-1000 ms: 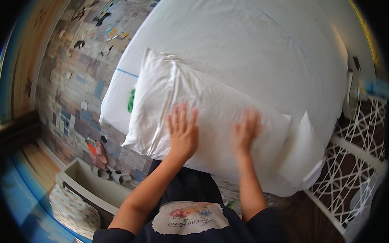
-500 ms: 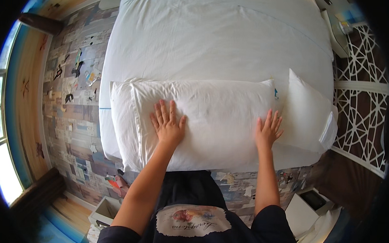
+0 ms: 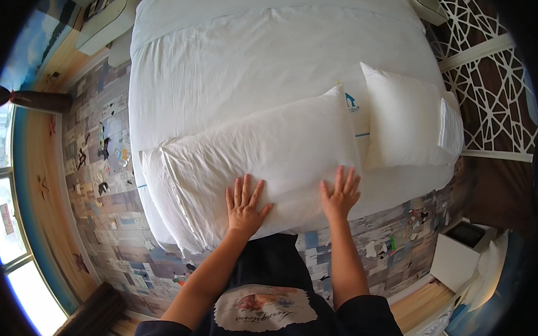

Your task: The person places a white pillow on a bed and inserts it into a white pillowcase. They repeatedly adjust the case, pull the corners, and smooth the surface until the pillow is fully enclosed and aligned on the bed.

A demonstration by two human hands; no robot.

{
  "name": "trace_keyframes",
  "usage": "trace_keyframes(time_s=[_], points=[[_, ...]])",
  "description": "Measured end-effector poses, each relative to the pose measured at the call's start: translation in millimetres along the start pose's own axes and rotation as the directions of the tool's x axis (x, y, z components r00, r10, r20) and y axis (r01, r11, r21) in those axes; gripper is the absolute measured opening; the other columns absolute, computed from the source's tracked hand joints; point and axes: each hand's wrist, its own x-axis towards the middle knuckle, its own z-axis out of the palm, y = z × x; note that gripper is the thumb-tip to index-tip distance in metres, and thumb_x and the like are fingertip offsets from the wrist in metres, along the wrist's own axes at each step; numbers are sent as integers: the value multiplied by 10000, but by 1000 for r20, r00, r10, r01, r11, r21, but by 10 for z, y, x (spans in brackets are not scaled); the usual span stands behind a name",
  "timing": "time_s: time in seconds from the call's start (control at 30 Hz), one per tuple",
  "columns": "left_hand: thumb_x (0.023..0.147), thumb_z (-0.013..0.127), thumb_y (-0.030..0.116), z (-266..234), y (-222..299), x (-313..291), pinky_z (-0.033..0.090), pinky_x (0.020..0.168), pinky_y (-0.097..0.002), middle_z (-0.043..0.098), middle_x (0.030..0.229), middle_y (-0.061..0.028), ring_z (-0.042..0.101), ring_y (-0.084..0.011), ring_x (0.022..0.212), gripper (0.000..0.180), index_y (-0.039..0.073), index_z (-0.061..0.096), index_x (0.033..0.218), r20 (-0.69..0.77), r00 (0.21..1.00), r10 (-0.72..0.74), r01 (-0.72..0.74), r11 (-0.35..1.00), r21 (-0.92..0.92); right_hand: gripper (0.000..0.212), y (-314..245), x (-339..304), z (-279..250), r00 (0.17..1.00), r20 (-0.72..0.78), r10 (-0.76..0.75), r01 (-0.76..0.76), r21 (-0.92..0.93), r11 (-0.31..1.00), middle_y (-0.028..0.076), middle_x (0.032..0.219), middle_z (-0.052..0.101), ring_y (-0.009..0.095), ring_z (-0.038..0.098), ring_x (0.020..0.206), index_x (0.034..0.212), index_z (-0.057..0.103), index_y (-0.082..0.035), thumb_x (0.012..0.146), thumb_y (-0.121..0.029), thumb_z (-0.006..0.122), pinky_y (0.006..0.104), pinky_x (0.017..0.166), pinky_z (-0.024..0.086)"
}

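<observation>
A long white pillow [image 3: 270, 141] in its pillowcase lies across the near edge of the bed, its right end angled away from me. My left hand [image 3: 245, 209] rests flat on its near side, fingers spread. Toward the pillow's right end, my right hand [image 3: 341, 194] also lies on the cloth with fingers apart. The wrinkled, seamed end of the case is at the left. Beyond the right end sits a second white pillow [image 3: 403, 120], with a folded white cloth [image 3: 449, 128] against its far right side.
A white sheet with a blue mark covers the bed [image 3: 274, 54]. Patchwork-patterned flooring [image 3: 107, 221] runs along the left and near sides. A white lattice screen [image 3: 494, 94] stands at the right, a white cabinet [image 3: 460, 254] at the lower right, and windows at the left.
The view has turned, so the bed and pillows appear tilted. Both hands remain flat on the long pillow but are closer together and nearer its front edge.
</observation>
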Motion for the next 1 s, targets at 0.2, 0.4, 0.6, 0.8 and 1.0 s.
trace_keyframes(time_s=[0.2,0.4,0.6,0.8,1.0], points=[[895,632,605,-190,-219,-463,27,1196,-665,107,1698,-120,35,-359,1565,857,270,286,1604,121,960,-252,247,967,58,885,485,-197,496,897,-88,432,-273,660,700,130,1515,430,380,382,1396,1509,405,-145,863,-704,636,617,1086,340],[853,585,742,-191,-749,-814,67,1100,-805,-112,1705,-72,-115,-355,1559,993,368,91,1630,202,565,-800,820,572,-23,986,-13,-765,333,503,846,179,-810,533,-244,76,1407,527,297,482,1298,1461,448,-154,766,-825,643,522,1040,401],[615,832,716,-17,-1217,-1102,160,1092,-798,-41,1686,-196,0,-440,1543,1399,304,-39,1629,131,168,-977,926,110,-362,1046,-128,-858,396,559,824,94,-800,566,-200,40,1503,453,299,410,1376,1516,398,-214,736,-883,596,540,1080,352],[569,867,695,41,-1889,-1523,234,1213,-499,296,1582,-308,287,-435,1479,1492,20,34,1607,53,403,-914,851,352,-390,945,-453,-722,232,572,820,-20,-775,532,-342,14,1555,413,294,386,1405,1531,398,-248,812,-844,546,549,1117,343],[777,818,483,-216,-1537,-1008,513,915,-443,690,1181,-269,669,-388,1105,724,-31,636,1252,-81,573,-815,428,382,-819,723,-721,-365,247,698,709,102,-635,679,-369,39,1460,530,271,519,1296,1476,481,-145,954,-639,564,460,1066,445]])
